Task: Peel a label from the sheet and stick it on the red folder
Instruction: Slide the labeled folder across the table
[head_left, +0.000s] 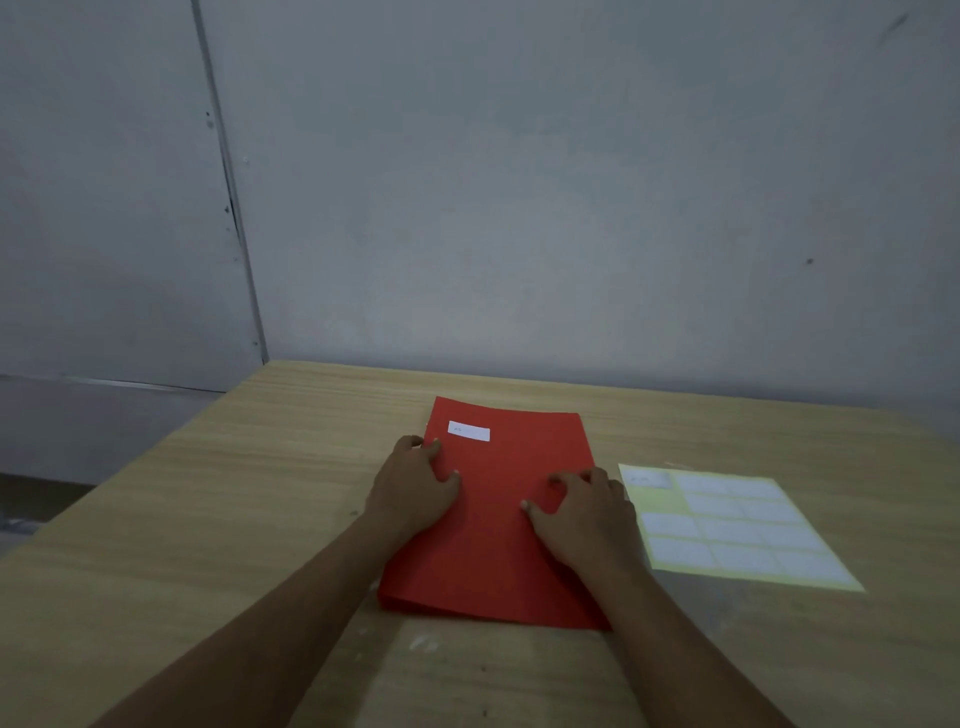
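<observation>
I am seeing my left hand (415, 486) lying palm down on the left edge of the red folder (498, 551), its fingers loosely spread and gripping nothing, the fingertips pressing on the cover. The folder is lying flat and closed in the middle of the worktop (197, 519), a smooth matte rectangle running from near to far, its far edge bowing up slightly. A small white rectangular label (468, 432) is sitting stuck at its far left corner, just beyond my left fingers. My right hand (582, 512) is resting on the folder's right side, fingers curled a little and open, holding nothing, only touching the cover. Just right of it, the label sheet (737, 530) is lying flat on the pale wood-grain surface: yellowish backing with a grid of white rectangles, and a bare yellow patch near its far left.
</observation>
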